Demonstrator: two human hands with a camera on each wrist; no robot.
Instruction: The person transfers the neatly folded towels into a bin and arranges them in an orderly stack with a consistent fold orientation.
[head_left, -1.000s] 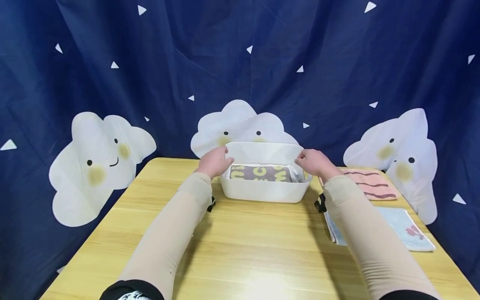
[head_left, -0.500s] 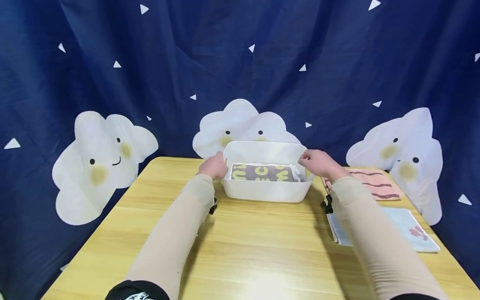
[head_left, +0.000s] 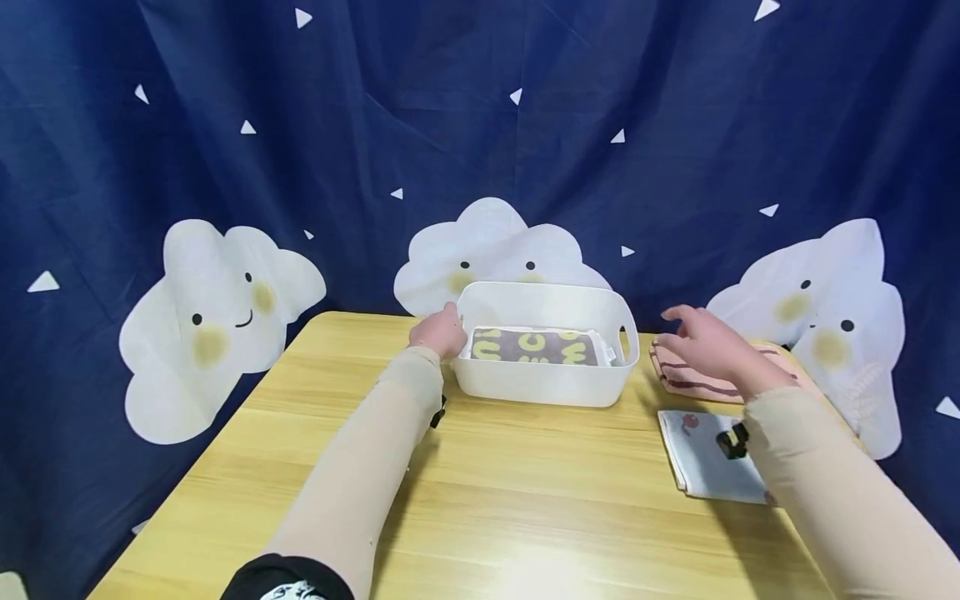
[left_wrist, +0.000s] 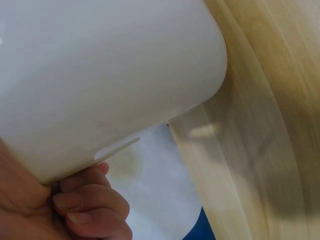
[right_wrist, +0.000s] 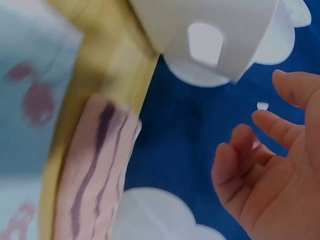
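Observation:
A white plastic storage basket [head_left: 536, 383] with end handle holes stands on the table near its back edge. Inside lies a folded grey-brown towel [head_left: 532, 345] with yellow letters. My left hand [head_left: 438, 332] grips the basket's left end; its curled fingers [left_wrist: 95, 202] show against the white wall in the left wrist view. To the right of the basket, my right hand [head_left: 705, 343] is in the air with loosely bent fingers and nothing in them. It is nearest to a folded pink towel [head_left: 693, 382] with dark stripes, which it partly overlaps in the head view.
A folded light blue towel [head_left: 705, 454] with reddish motifs lies in front of the pink one, partly behind the right forearm. The wooden table [head_left: 525, 483] ends just behind the basket. Beyond hangs a dark blue curtain [head_left: 345, 150] with cloud and triangle prints.
My right hand has left the basket's right end and moved right, over the towels, its fingers spreading. My left hand's fingers have moved from over the left rim to that end's outer side.

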